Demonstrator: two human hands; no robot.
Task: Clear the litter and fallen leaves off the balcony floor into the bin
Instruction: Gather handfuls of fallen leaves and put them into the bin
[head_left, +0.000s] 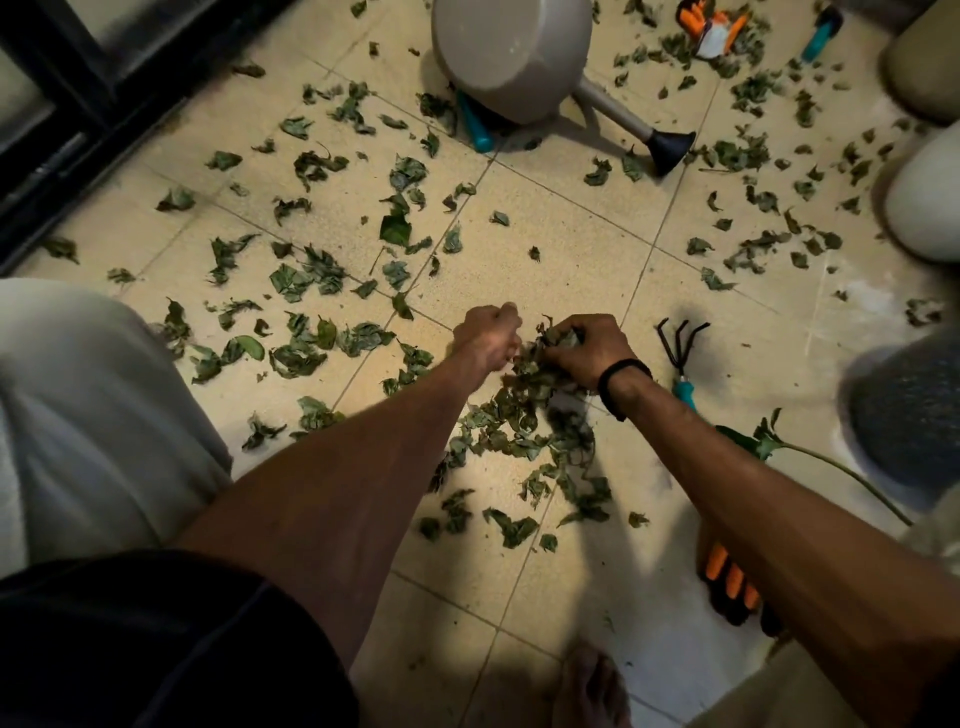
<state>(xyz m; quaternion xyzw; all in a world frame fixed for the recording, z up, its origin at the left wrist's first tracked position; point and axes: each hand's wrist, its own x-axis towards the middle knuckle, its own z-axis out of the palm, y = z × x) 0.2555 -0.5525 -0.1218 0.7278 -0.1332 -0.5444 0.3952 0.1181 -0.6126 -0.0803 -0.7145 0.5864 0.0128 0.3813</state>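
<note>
Left hand (485, 338) curled, contents unclear | right hand (589, 351) grips leaves (524, 421)

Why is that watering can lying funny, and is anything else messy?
The watering can lies tipped on its side, spout flat on the tiles. Torn leaves are scattered everywhere, and a hand rake lies loose on the floor. Both hands, left and right, gather a leaf pile.
</note>
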